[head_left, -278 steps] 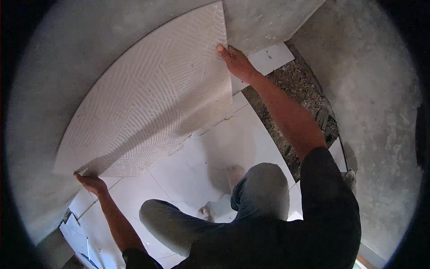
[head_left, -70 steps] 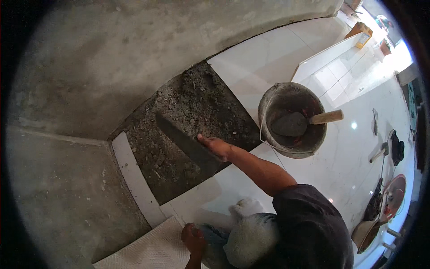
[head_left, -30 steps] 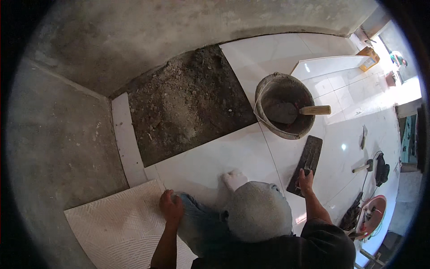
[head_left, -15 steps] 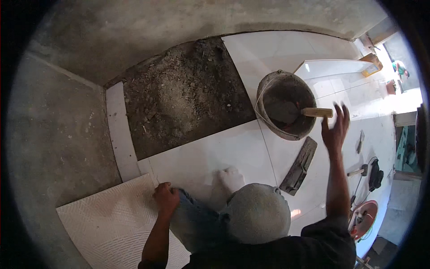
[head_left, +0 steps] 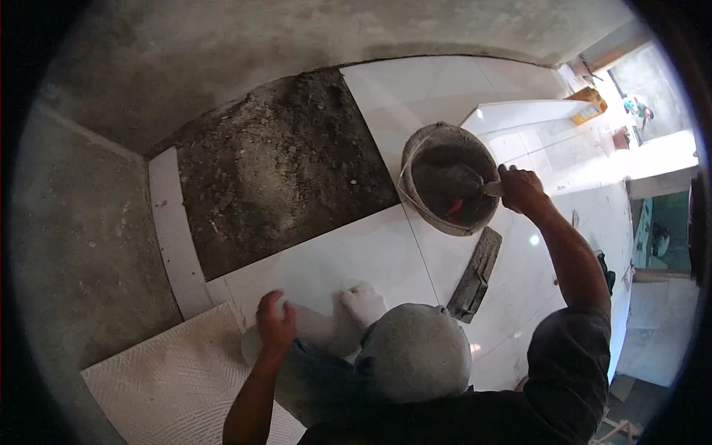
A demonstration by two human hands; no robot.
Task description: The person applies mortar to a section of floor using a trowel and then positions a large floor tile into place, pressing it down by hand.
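Note:
My right hand [head_left: 521, 187] is closed round the handle of a trowel [head_left: 492, 189], whose blade dips into a mortar-caked bucket [head_left: 412, 147]. Grey wet mortar [head_left: 437, 174] and a small red patch show inside it. Over my bent leg, my left hand [head_left: 276, 323] hangs with thumb and fingers apart, holding nothing. Beside it lies a large tile [head_left: 163, 374], its ridged underside facing up. A long, mortar-covered float [head_left: 475, 276] rests on the white floor tiles below the bucket.
A rectangle of bare rubble bed [head_left: 285, 167] lies between laid tiles and the concrete wall [head_left: 245, 44]. A narrow tile strip [head_left: 178, 222] borders its left side. Behind the bucket, a white tile [head_left: 526, 113] leans by a yellow box [head_left: 589, 106]. My bare foot [head_left: 362, 302] stands on the tiles.
My right hand has gone from open beside the trowel handle to closed round it. My left hand has lifted slightly from my leg. The view has shifted a little.

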